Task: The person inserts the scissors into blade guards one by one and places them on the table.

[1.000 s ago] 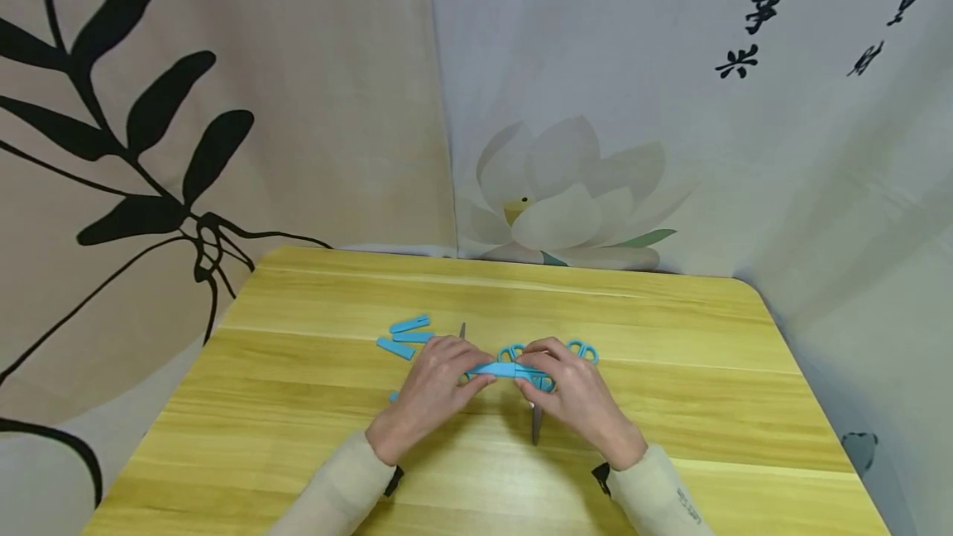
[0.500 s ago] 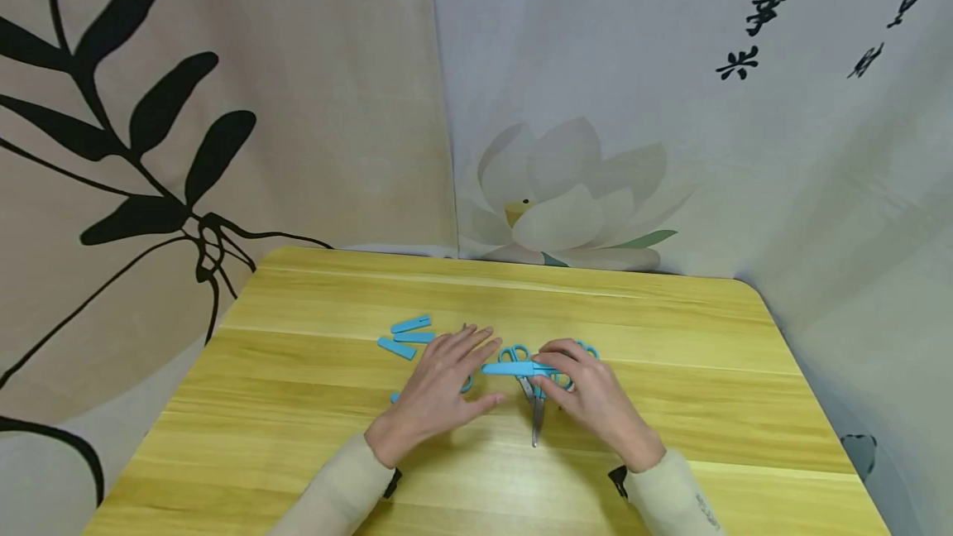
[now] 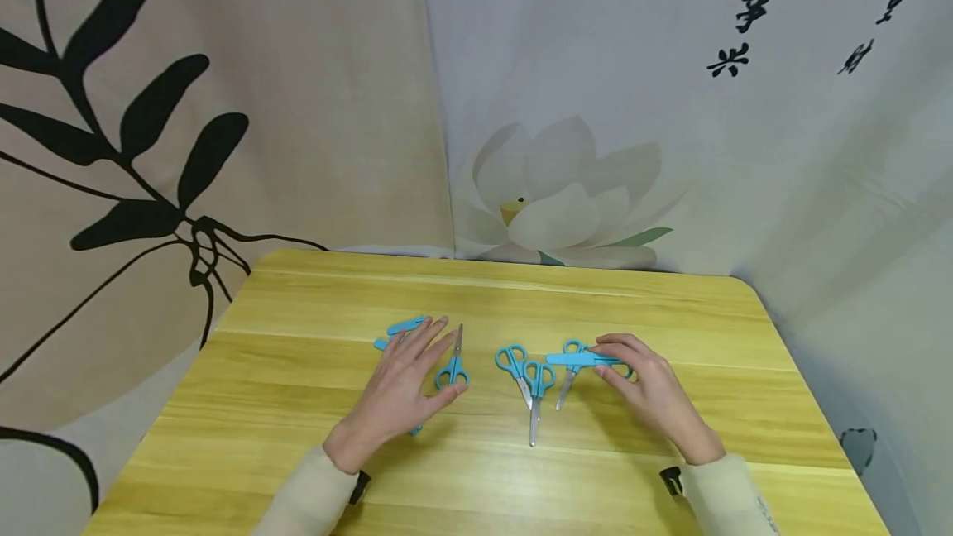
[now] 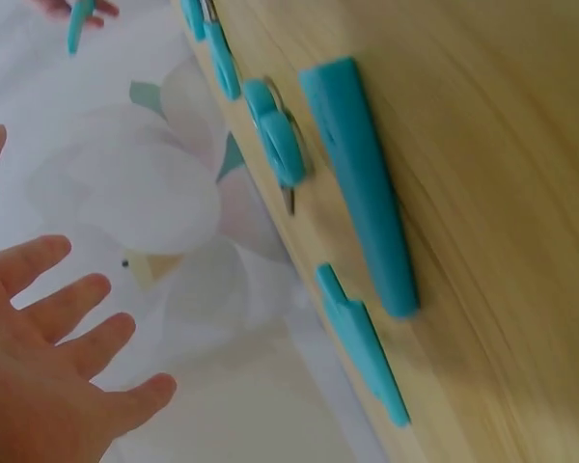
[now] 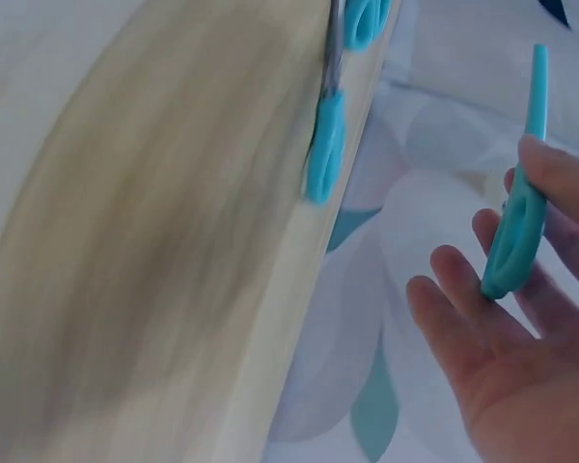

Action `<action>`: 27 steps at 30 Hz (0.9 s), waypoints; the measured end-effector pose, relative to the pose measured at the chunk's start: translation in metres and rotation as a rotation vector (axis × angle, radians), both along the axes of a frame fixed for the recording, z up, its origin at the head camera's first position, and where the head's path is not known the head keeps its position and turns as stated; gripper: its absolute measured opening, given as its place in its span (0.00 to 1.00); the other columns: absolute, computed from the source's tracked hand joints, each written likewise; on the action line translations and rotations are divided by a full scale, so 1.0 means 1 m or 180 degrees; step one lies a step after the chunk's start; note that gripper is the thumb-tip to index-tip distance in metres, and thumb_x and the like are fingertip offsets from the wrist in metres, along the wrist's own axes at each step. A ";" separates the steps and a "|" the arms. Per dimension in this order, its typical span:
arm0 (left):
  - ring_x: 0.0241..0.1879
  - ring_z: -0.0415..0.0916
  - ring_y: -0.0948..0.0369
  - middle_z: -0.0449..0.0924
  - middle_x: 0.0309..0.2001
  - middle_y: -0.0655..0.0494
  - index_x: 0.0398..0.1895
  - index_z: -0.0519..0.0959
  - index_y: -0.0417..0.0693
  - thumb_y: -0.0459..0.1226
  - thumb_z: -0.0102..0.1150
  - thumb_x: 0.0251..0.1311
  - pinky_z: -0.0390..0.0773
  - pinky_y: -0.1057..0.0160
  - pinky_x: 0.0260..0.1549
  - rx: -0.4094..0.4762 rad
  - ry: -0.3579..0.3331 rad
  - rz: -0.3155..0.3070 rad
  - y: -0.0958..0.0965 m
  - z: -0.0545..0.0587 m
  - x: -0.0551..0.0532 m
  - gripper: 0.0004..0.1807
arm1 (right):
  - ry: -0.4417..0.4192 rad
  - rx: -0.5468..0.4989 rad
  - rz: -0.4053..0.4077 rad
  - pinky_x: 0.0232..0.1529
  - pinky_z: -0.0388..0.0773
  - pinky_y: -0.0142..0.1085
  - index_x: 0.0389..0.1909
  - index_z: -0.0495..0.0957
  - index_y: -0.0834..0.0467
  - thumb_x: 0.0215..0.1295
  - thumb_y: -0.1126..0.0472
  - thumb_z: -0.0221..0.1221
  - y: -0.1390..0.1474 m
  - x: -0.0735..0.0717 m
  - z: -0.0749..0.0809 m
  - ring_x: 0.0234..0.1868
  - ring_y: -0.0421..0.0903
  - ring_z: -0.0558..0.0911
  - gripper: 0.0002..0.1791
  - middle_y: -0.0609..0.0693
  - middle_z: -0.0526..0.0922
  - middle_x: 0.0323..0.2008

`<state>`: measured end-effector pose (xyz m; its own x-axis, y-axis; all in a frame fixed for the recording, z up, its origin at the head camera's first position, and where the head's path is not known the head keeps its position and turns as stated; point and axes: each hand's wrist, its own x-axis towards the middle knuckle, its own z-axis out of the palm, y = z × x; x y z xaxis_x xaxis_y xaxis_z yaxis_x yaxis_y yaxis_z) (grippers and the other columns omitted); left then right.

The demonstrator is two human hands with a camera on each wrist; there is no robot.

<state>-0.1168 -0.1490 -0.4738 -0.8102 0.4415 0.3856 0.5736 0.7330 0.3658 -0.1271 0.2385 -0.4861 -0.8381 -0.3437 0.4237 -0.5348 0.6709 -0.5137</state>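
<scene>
And the right hand (image 3: pixel 649 375) pinches the sheathed scissors (image 3: pixel 577 360) by the handles, fingers and thumb gripping, cover pointing left, up above the tabletop (image 3: pixel 484 503)! Over on the other side, the left hand (image 3: pixel 402 383) spreads its fingers wide, holding nothing, above loose blue covers (image 3: pixel 404 327) and just beside one bare-bladed pair (image 3: pixel 452 371). Between the hands lie three more uncovered scissors (image 3: pixel 536 393), blades toward the person.

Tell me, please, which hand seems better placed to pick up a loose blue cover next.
Probably the left hand: it holds nothing and is close to the loose blue covers, while the right hand grips sheathed scissors farther away from them.
</scene>
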 end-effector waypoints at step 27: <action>0.75 0.59 0.39 0.65 0.76 0.44 0.72 0.72 0.43 0.52 0.70 0.62 0.53 0.27 0.70 0.0019 -0.0083 0.0252 -0.036 -0.008 0.004 0.39 | -0.0957 0.0254 -0.0352 0.56 0.78 0.62 0.49 0.85 0.60 0.67 0.65 0.69 0.078 -0.044 -0.019 0.56 0.64 0.81 0.11 0.62 0.83 0.55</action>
<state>-0.1132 -0.1848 -0.4818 -0.8522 0.3736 0.3664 0.5042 0.7734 0.3843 -0.1716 0.3165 -0.5048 -0.9557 -0.2657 0.1270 -0.2887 0.7609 -0.5811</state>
